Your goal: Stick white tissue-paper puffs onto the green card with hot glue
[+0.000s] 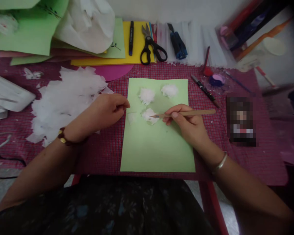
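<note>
A: Right hand [189,124]?
B: Holding a wooden stick [201,112], thumb and fingers pinched closed around it. Pointed end is at the lower white puff [147,113], the other end sticks out to the right, past the hand.

A: Left hand [109,109]?
B: Fingers curled, palm down, fingertips at the left edge of the green sheet [156,150]. Can't tell if anything is pinched in there.

A: Where's the puff exactly?
B: On the green sheet, above its middle. Two more above it: upper-left puff [147,94] and upper-right puff [170,90]. All three look like crumpled paper.

A: Anything else on the sheet?
B: Faint pale patch [131,117] near the left edge. Can't make out what it is.

A: Around it?
B: Sheet lies on a checked tablecloth [105,150]. Pile of white paper pieces [68,91] left, partly behind the left hand. Scissors [149,41] and black marker [131,37] beyond the sheet, on yellow sheets [138,32]. Dark pen [204,89] slanting just beside the top right corner. Blue-handled cutter [178,45] further back, on white strips [196,42].
</note>
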### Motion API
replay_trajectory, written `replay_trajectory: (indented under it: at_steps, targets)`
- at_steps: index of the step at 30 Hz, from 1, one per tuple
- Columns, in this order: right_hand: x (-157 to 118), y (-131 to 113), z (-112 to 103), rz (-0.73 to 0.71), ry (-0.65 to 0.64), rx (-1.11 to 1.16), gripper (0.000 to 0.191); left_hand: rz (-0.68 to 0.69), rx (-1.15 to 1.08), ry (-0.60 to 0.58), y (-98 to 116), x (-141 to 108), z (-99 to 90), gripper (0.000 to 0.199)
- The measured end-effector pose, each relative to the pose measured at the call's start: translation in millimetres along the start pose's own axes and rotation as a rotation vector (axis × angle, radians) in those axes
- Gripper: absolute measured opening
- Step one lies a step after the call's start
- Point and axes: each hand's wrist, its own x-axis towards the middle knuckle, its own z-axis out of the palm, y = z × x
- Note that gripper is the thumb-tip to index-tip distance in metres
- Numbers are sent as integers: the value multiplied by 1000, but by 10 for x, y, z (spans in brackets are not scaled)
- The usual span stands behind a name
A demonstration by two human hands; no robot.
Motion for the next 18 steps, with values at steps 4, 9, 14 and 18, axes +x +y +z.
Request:
replay_trajectory:
  at_steps: [4,9,14,18]
  targets:
    - [-13,8,-26,-10,0,1,13,-194,-3,364,7,-138,-510,19]
    - [11,18,-44,-45,-8,-1,12,-288,51,379,-162,-168,-817,19]
    - [18,8,-38,-44,-13,-3,12,-76,283,87,-341,-14,-334,20]
    - [12,-10,-34,-35,-16,7,12,-46,604,-40,-319,33,-88,21]
